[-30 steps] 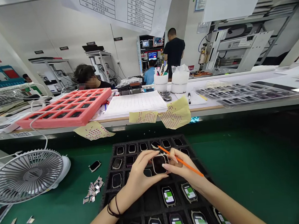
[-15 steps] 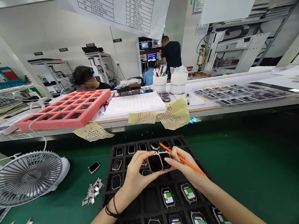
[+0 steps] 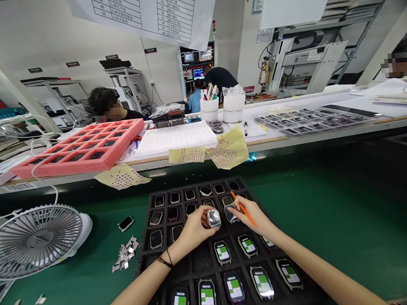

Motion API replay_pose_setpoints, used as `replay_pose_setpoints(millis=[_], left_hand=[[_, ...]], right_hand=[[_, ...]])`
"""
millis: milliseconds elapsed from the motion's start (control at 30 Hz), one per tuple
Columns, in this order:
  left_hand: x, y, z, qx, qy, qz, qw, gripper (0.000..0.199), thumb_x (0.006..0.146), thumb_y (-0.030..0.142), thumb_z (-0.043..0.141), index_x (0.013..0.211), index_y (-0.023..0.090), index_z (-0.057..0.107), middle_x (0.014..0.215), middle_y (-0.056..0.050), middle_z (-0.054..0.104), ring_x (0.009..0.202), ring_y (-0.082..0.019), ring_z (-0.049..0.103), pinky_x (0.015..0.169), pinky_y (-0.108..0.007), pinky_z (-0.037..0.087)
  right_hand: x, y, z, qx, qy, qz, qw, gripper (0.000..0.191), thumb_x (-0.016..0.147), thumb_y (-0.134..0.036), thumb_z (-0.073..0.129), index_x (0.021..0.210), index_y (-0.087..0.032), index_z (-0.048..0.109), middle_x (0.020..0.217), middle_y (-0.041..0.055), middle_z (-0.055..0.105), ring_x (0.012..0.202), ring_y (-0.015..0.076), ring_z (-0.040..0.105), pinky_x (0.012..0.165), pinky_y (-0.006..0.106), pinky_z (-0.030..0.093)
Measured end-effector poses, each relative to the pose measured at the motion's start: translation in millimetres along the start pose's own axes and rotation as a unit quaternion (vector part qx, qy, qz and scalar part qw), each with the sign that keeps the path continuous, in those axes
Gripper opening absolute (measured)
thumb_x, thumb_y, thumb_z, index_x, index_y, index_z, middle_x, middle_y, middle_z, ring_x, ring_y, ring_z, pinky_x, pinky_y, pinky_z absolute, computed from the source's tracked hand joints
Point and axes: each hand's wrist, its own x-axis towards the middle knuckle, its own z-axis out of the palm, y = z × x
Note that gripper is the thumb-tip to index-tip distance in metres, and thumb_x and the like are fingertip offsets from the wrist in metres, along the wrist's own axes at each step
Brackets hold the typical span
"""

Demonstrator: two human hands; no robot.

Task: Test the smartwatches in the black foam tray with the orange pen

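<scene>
A silver smartwatch case point(image 3: 213, 218) is gripped by the curled left hand point(image 3: 195, 227). An orange pencil point(image 3: 242, 208) and a second watch case point(image 3: 231, 214) are pinched by the right hand point(image 3: 252, 218), above a black foam tray point(image 3: 201, 259) on a green-matted surface point(image 3: 337, 222).

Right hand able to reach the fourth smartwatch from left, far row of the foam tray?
Probably yes: the way to that smartwatch looks free, but the right hand is busy with an orange pencil and another smartwatch.
</scene>
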Motion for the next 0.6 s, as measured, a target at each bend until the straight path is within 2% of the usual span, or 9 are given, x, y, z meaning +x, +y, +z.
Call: replay_pose_setpoints(millis=[67, 167, 233, 300, 367, 433, 500, 600], left_hand=[[1, -1, 9.4, 0.048, -0.014, 0.010, 0.999, 0.039, 0.069, 0.015, 0.073, 0.105, 0.018, 0.058, 0.093, -0.003, 0.064, 0.083, -0.019, 0.062, 0.078, -0.036, 0.052], [-1, 1, 12.1, 0.091, -0.007, 0.017, 0.996, 0.039, 0.065, 0.027, 0.080, 0.099, 0.018, 0.062, 0.107, -0.008, 0.061, 0.103, -0.030, 0.054, 0.089, -0.052, 0.043], [-6, 7, 8.3, 0.143, -0.004, 0.024, 0.989, 0.038, 0.069, 0.032, 0.077, 0.100, 0.017, 0.061, 0.111, -0.009, 0.059, 0.105, -0.031, 0.053, 0.088, -0.051, 0.042], [-16, 14, 4.4, 0.198, -0.014, 0.031, 0.980, 0.026, 0.080, 0.034, 0.068, 0.098, 0.016, 0.061, 0.105, -0.009, 0.062, 0.100, -0.028, 0.057, 0.086, -0.046, 0.043], [-28, 23, 3.9, 0.234, -0.053, 0.026, 0.970, 0.018, 0.089, 0.033, 0.057, 0.093, 0.016, 0.060, 0.092, -0.007, 0.065, 0.089, -0.025, 0.061, 0.083, -0.042, 0.045], [-39, 32, 7.9, 0.267, -0.102, 0.014, 0.958, 0.018, 0.092, 0.029, 0.051, 0.095, 0.014, 0.059, 0.089, -0.008, 0.067, 0.084, -0.026, 0.063, 0.082, -0.043, 0.046], [-47, 41, 14.7, 0.303, -0.132, 0.006, 0.944, 0.021, 0.092, 0.026, 0.049, 0.104, 0.012, 0.058, 0.096, -0.013, 0.067, 0.090, -0.029, 0.063, 0.084, -0.045, 0.046], [-49, 49, 22.5, 0.318, -0.160, -0.018, 0.934, 0.031, 0.091, 0.028, 0.047, 0.114, 0.008, 0.056, 0.107, -0.019, 0.064, 0.099, -0.034, 0.061, 0.085, -0.048, 0.046]], right_hand=[[-6, 14, 2, -0.018, -0.016, 0.001, 1.000, 0.031, 0.082, -0.036, 0.051, 0.065, -0.025, 0.028, 0.058, -0.0067, 0.038, 0.050, 0.0118, 0.036, 0.052, 0.025, 0.033], [-16, 20, -3, -0.042, -0.031, -0.007, 0.999, 0.030, 0.081, -0.036, 0.053, 0.065, -0.025, 0.030, 0.059, -0.0051, 0.043, 0.050, 0.0129, 0.040, 0.052, 0.026, 0.035], [-24, 17, -10, -0.059, -0.013, -0.010, 0.998, 0.030, 0.084, -0.036, 0.052, 0.065, -0.025, 0.030, 0.062, -0.0029, 0.046, 0.053, 0.0146, 0.044, 0.055, 0.028, 0.037], [-34, 12, -16, -0.080, 0.005, -0.006, 0.997, 0.031, 0.089, -0.036, 0.046, 0.066, -0.025, 0.029, 0.062, -0.0022, 0.046, 0.054, 0.0157, 0.044, 0.055, 0.028, 0.037], [-46, 7, -19, -0.131, -0.023, 0.013, 0.991, 0.029, 0.094, -0.035, 0.038, 0.067, -0.026, 0.032, 0.059, -0.0027, 0.044, 0.050, 0.0162, 0.044, 0.052, 0.028, 0.035], [-56, 3, -18, -0.193, -0.070, 0.032, 0.978, 0.028, 0.097, -0.030, 0.030, 0.071, -0.024, 0.039, 0.059, -0.0008, 0.046, 0.049, 0.0177, 0.046, 0.051, 0.029, 0.035], [-62, -1, -14, -0.233, -0.100, 0.038, 0.966, 0.027, 0.096, -0.020, 0.027, 0.079, -0.021, 0.048, 0.066, 0.0043, 0.052, 0.055, 0.0201, 0.052, 0.055, 0.030, 0.038], [-64, -5, -5, -0.257, -0.114, 0.027, 0.959, 0.023, 0.088, -0.006, 0.035, 0.088, -0.015, 0.056, 0.080, 0.0117, 0.060, 0.072, 0.0226, 0.058, 0.065, 0.031, 0.042]])
